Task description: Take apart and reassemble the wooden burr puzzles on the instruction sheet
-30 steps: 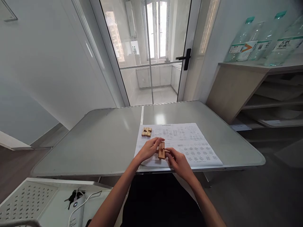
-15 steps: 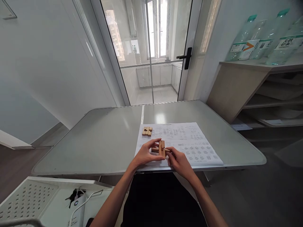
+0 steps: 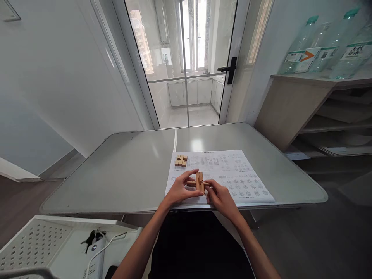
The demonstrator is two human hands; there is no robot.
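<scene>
Between my hands is a wooden puzzle point(image 3: 199, 183), an upright block with a stick running crosswise through or behind it. My left hand point(image 3: 182, 188) grips the block at its top and bottom, thumb below and fingers above. My right hand point(image 3: 217, 195) pinches the stick's right end, close against the block. Both hands are over a printed instruction sheet point(image 3: 244, 174) covered in small line diagrams. On the sheet's upper left lie several light notched wooden pieces point(image 3: 180, 161) side by side.
The sheet lies on a grey-white table point(image 3: 116, 174) near its front edge. At lower left, a white basket point(image 3: 35, 236) holds keys point(image 3: 90, 241) and a power bank point(image 3: 97, 255) with a cable. Plastic bottles point(image 3: 322, 50) stand on a shelf point(image 3: 293, 108) at right.
The stick has shifted slightly to the right through the block, with more of it showing by my right fingers. Both hands keep their grip.
</scene>
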